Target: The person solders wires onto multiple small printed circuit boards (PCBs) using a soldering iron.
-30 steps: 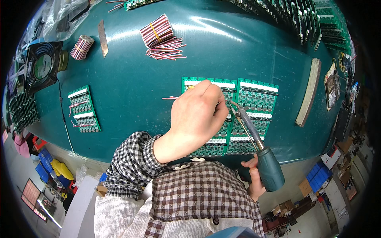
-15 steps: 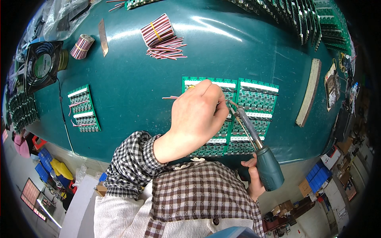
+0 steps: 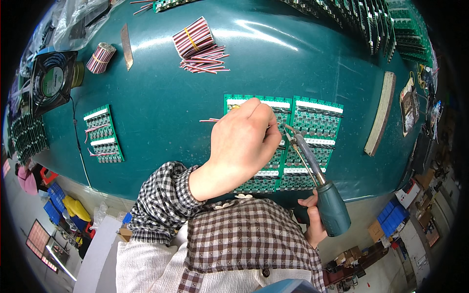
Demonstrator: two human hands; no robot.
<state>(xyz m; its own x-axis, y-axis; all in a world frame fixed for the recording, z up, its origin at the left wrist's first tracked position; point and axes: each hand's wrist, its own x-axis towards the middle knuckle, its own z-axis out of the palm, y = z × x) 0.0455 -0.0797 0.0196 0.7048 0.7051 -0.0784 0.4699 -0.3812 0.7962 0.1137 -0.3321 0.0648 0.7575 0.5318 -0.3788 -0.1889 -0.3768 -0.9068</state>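
My left hand is closed in a pinch over the upper part of a green circuit board panel. A short striped wire with red and white strands pokes out on the left of this hand; its other end is hidden under the fingers. In my right hand is a soldering iron with a dark green handle. A thin tube runs along its metal shaft, and the tip points at the board just right of my left fingertips. A second panel adjoins the first on the right.
Banded wire bundles and loose wires lie toward the back. A small board with wires sits left, near a black fan. At right lies a curved strip; stacked boards stand at the far right.
The soldering iron has shifted very slightly to the right, its tip a little away from my left fingertips. My left hand has stayed in place.
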